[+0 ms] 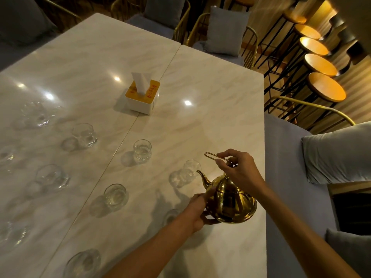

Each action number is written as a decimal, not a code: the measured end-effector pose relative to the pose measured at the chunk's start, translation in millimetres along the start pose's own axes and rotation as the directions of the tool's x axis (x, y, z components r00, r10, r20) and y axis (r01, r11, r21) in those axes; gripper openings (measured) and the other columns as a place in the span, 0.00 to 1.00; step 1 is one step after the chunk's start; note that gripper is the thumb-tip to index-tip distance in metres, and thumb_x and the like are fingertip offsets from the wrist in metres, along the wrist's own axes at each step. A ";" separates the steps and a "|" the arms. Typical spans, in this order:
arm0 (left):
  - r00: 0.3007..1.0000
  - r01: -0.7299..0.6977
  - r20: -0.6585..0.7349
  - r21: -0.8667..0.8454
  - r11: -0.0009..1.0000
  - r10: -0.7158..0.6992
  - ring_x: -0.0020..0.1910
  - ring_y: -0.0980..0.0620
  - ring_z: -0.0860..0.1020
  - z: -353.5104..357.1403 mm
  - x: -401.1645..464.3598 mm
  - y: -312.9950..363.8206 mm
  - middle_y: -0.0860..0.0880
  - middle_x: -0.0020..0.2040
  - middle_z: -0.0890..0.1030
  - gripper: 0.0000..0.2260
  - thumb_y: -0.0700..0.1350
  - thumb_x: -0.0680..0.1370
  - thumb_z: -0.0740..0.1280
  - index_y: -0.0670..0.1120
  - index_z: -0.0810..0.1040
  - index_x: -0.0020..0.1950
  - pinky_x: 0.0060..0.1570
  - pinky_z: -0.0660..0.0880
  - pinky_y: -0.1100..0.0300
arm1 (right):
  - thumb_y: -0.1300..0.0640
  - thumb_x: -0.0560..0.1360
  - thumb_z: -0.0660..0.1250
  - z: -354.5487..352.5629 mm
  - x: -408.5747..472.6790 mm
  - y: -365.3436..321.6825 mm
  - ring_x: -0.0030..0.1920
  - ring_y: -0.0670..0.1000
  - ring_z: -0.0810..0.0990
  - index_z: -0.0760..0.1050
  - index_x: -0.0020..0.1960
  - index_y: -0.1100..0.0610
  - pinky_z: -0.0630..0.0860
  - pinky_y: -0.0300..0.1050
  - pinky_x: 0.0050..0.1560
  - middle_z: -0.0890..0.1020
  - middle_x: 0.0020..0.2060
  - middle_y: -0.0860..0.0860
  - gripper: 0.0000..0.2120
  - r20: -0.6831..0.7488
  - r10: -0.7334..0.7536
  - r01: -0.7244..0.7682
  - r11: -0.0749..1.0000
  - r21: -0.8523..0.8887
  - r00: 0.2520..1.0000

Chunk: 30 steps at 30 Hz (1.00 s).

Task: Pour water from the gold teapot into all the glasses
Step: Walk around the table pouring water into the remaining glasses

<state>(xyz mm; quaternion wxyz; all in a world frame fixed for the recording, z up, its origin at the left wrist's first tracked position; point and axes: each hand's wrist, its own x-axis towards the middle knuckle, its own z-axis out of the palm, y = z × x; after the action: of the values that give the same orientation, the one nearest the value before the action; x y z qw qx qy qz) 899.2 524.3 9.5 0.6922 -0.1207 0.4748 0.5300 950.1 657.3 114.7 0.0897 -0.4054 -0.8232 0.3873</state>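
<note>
Marble surface [200, 87] fills most of the view, made of two pale slabs meeting at a seam. Cushioned chairs [226, 31] and round stools [326, 87] stand around it. A tissue box [142, 97] sits near the middle. The gold teapot [230, 199] is near the right edge, its spout pointing at a glass [190, 169] just beside it. The right hand [239, 167] has its fingers pinching the thin wire handle [212, 156] above the lid. The left hand [200, 211] cups the pot's body, fingers spread against the metal. Other glasses [142, 150] stand scattered to the left, well apart.
</note>
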 end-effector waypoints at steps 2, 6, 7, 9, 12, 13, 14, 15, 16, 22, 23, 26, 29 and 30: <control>1.000 0.011 0.014 -0.009 1.000 -0.011 0.57 0.38 0.80 0.9 0.9 2.4 0.39 0.59 0.81 0.28 0.56 0.73 0.75 0.41 0.75 0.65 0.44 0.83 0.45 | 0.53 0.78 0.71 0.1 5.0 -1.4 0.44 0.47 0.83 0.81 0.61 0.53 0.78 0.39 0.42 0.84 0.43 0.50 0.12 0.010 0.003 -0.003 1.000 -0.016 1.000; 0.998 0.038 0.054 -0.041 0.998 -0.036 0.59 0.39 0.79 5.2 -1.1 5.6 0.39 0.58 0.81 0.20 0.55 0.75 0.73 0.43 0.79 0.59 0.57 0.79 0.39 | 0.54 0.78 0.71 -1.3 12.6 -4.6 0.41 0.48 0.83 0.81 0.60 0.54 0.77 0.38 0.40 0.84 0.41 0.50 0.11 0.039 0.006 -0.004 0.999 -0.054 0.999; 0.997 0.044 0.062 -0.052 0.998 -0.041 0.59 0.39 0.79 6.2 -1.8 6.4 0.39 0.58 0.80 0.17 0.55 0.76 0.72 0.43 0.79 0.56 0.59 0.78 0.38 | 0.54 0.79 0.71 -2.0 14.3 -5.6 0.41 0.49 0.83 0.81 0.60 0.54 0.77 0.38 0.40 0.84 0.41 0.50 0.11 0.046 0.008 -0.005 0.998 -0.061 0.999; 0.996 0.055 0.075 -0.079 0.995 -0.049 0.58 0.39 0.79 8.2 -3.7 8.0 0.40 0.57 0.80 0.15 0.54 0.77 0.71 0.43 0.79 0.54 0.61 0.77 0.38 | 0.54 0.78 0.71 -2.9 17.9 -7.7 0.40 0.48 0.83 0.81 0.60 0.54 0.77 0.38 0.39 0.84 0.42 0.51 0.11 0.058 0.014 -0.010 0.997 -0.076 0.998; 0.995 0.053 0.086 -0.100 0.994 -0.044 0.56 0.39 0.79 10.3 -4.7 8.9 0.40 0.56 0.81 0.15 0.54 0.77 0.71 0.43 0.79 0.54 0.60 0.77 0.38 | 0.53 0.78 0.71 -4.5 22.0 -10.3 0.40 0.48 0.82 0.81 0.60 0.55 0.76 0.38 0.38 0.85 0.44 0.53 0.11 0.073 0.014 -0.007 0.996 -0.091 0.997; 0.995 0.051 0.087 -0.104 0.993 -0.042 0.55 0.39 0.79 10.6 -4.9 9.2 0.40 0.56 0.81 0.15 0.54 0.77 0.71 0.43 0.78 0.54 0.60 0.77 0.38 | 0.53 0.78 0.71 -5.2 22.8 -11.3 0.40 0.48 0.82 0.81 0.60 0.55 0.74 0.38 0.38 0.85 0.45 0.54 0.11 0.080 0.014 -0.006 0.996 -0.092 0.997; 0.996 0.049 0.086 -0.106 0.993 -0.039 0.55 0.39 0.79 11.1 -5.0 9.5 0.39 0.57 0.80 0.16 0.54 0.76 0.72 0.43 0.78 0.54 0.59 0.77 0.39 | 0.53 0.79 0.71 -5.8 23.7 -12.3 0.40 0.48 0.81 0.81 0.60 0.55 0.74 0.37 0.38 0.85 0.45 0.55 0.11 0.084 0.014 -0.006 0.995 -0.095 0.996; 0.996 0.047 0.084 -0.107 0.993 -0.038 0.55 0.39 0.79 11.5 -4.7 9.8 0.39 0.57 0.80 0.16 0.54 0.76 0.72 0.43 0.78 0.54 0.58 0.78 0.39 | 0.54 0.79 0.71 -6.5 24.2 -13.4 0.40 0.48 0.82 0.81 0.60 0.55 0.74 0.37 0.38 0.85 0.45 0.55 0.11 0.087 0.015 -0.006 0.995 -0.099 0.996; 0.996 0.047 0.084 -0.110 0.993 -0.038 0.55 0.39 0.79 12.1 -4.3 9.8 0.39 0.57 0.80 0.17 0.54 0.76 0.72 0.42 0.78 0.54 0.58 0.78 0.39 | 0.53 0.79 0.71 -7.1 24.7 -14.4 0.40 0.48 0.82 0.81 0.60 0.55 0.75 0.38 0.38 0.85 0.45 0.55 0.11 0.088 0.016 -0.007 0.995 -0.104 0.996; 0.993 0.052 0.115 -0.135 0.990 -0.036 0.56 0.39 0.79 13.0 -3.8 10.1 0.39 0.57 0.80 0.17 0.54 0.75 0.72 0.42 0.78 0.54 0.57 0.78 0.39 | 0.54 0.78 0.71 -9.6 26.8 -18.8 0.47 0.52 0.83 0.82 0.60 0.54 0.79 0.44 0.44 0.85 0.50 0.55 0.11 0.104 0.018 -0.003 0.990 -0.138 0.994; 0.991 0.053 0.126 -0.139 0.989 -0.035 0.56 0.39 0.79 12.9 -4.1 10.2 0.39 0.57 0.80 0.17 0.55 0.75 0.72 0.42 0.79 0.54 0.57 0.78 0.39 | 0.54 0.78 0.71 -10.0 27.3 -19.9 0.48 0.52 0.82 0.81 0.60 0.54 0.77 0.43 0.44 0.84 0.50 0.55 0.11 0.107 0.017 -0.002 0.990 -0.141 0.994; 0.989 0.053 0.146 -0.142 0.988 -0.032 0.56 0.40 0.79 12.9 -4.4 10.8 0.40 0.57 0.81 0.18 0.55 0.75 0.72 0.43 0.79 0.56 0.58 0.78 0.39 | 0.54 0.79 0.71 -11.1 28.0 -25.4 0.48 0.52 0.81 0.81 0.61 0.55 0.76 0.42 0.45 0.83 0.50 0.51 0.12 0.114 0.006 0.013 0.987 -0.163 0.994; 0.987 0.055 0.157 -0.138 0.989 -0.033 0.58 0.39 0.79 13.7 -4.7 11.3 0.39 0.59 0.80 0.21 0.56 0.74 0.73 0.43 0.78 0.60 0.59 0.78 0.39 | 0.54 0.79 0.71 -12.9 29.1 -29.0 0.47 0.51 0.81 0.82 0.61 0.56 0.78 0.44 0.46 0.81 0.48 0.50 0.12 0.123 -0.014 0.038 0.981 -0.190 0.992; 0.986 0.057 0.161 -0.140 0.989 -0.035 0.58 0.39 0.79 14.1 -5.1 11.5 0.39 0.60 0.80 0.22 0.56 0.74 0.73 0.43 0.78 0.61 0.58 0.78 0.39 | 0.54 0.79 0.71 -13.6 29.5 -29.7 0.47 0.51 0.81 0.82 0.61 0.56 0.78 0.45 0.46 0.81 0.48 0.49 0.12 0.126 -0.015 0.040 0.980 -0.195 0.992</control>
<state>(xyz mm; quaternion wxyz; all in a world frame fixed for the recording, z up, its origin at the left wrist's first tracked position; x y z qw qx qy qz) 897.0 535.3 24.7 0.7293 -0.1388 0.3759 0.5546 919.2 675.7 140.2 0.0032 -0.3761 -0.8669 0.3271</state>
